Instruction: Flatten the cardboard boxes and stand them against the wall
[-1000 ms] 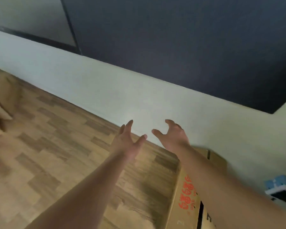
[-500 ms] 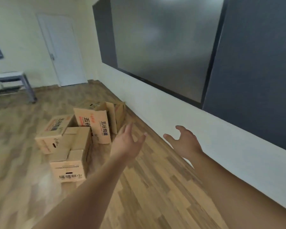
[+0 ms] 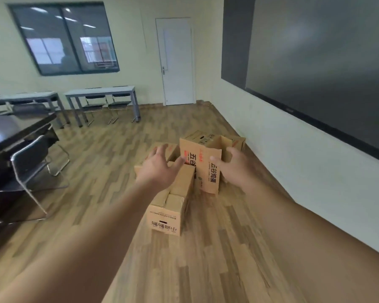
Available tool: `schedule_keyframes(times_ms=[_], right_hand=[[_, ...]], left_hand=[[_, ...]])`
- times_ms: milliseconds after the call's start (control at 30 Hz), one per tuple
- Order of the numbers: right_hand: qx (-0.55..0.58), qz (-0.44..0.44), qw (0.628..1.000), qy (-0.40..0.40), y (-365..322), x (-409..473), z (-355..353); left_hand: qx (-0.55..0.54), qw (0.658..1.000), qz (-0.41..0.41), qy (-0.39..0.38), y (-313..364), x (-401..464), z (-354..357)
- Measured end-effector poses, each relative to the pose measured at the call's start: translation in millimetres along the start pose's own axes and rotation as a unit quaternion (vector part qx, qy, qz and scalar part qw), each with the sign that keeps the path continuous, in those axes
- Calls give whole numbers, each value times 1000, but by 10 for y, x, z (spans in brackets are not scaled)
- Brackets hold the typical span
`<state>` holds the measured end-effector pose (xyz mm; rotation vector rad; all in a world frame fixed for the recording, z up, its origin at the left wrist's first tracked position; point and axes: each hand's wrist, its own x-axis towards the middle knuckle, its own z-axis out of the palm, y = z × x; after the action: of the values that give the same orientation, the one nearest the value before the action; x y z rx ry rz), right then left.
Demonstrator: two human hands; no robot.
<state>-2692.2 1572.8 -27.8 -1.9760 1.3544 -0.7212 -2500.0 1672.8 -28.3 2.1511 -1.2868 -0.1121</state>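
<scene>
Several cardboard boxes sit in a cluster on the wooden floor near the right wall (image 3: 293,171). The nearest box (image 3: 171,211) lies lengthwise with dark print on its end. Behind it stands an upright open box (image 3: 202,169) with red and blue characters. Another box (image 3: 239,142) sits at the back by the wall, and one more is mostly hidden behind my left hand. My left hand (image 3: 159,166) reaches out with fingers spread, holding nothing. My right hand (image 3: 234,165) is stretched forward too, fingers loosely open, in front of the upright box without gripping it.
A dark table (image 3: 13,132) and a metal-framed chair (image 3: 31,171) stand at the left. Grey desks (image 3: 101,92) with chairs line the far wall under a window. A white door (image 3: 177,60) is at the back. A dark board (image 3: 315,62) hangs on the right wall.
My view has swung from the right wall round to the room, and the box cluster now lies straight ahead. Both empty hands have stretched out toward the boxes.
</scene>
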Motion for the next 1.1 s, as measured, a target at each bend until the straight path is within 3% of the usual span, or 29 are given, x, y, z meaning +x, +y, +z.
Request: schedule_keyframes(times_ms=[300, 500, 833, 1100], right_hand=[[-13, -29, 994, -105, -633, 1824, 1166], [-26, -36, 990, -136, -882, 2899, 2090], [-34, 49, 986, -154, -1130, 4624, 3642], [-37, 162, 973, -162, -455, 5759, 4701]], left_hand=[[44, 997, -67, 16, -878, 1554, -134], [46, 995, -94, 4, -1694, 2605, 44], [11, 989, -127, -70, -3129, 4665, 590], [-13, 976, -141, -165, -3893, 5948, 1739]])
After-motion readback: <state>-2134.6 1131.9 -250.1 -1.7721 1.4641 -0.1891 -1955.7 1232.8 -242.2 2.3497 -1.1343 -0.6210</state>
